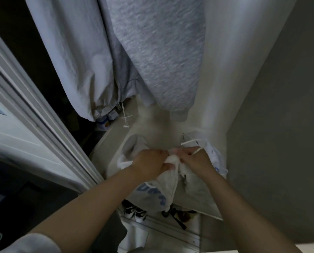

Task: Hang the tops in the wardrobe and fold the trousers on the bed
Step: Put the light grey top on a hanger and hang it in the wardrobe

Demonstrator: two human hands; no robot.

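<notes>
Wardrobe colours: mostly pale greys and whites.
White top (152, 194) with blue lettering; hanging heather-grey sweatshirt (158, 57); pale blue-grey jacket (70, 57); black-and-white shoes (136, 212) below.

I am seeing only one view, from the head camera. It is looking steeply down into the wardrobe (214, 70), very near to it, with hanging clothes above the shelf (163, 125) and shoes (134, 210) below it.

1. Pretty dim overall, kinda grey and murky.
2. Darkest patches sit at 9 and 7 o'clock, nearly black.
3. Brightest bit is the pale wardrobe panel (223, 70) around 1 o'clock.
4. Soft focus everywhere, hanging clothes (152, 52) smeared.
5. Wide-angle bend on the door frame (33, 114) at 9 o'clock.
</notes>
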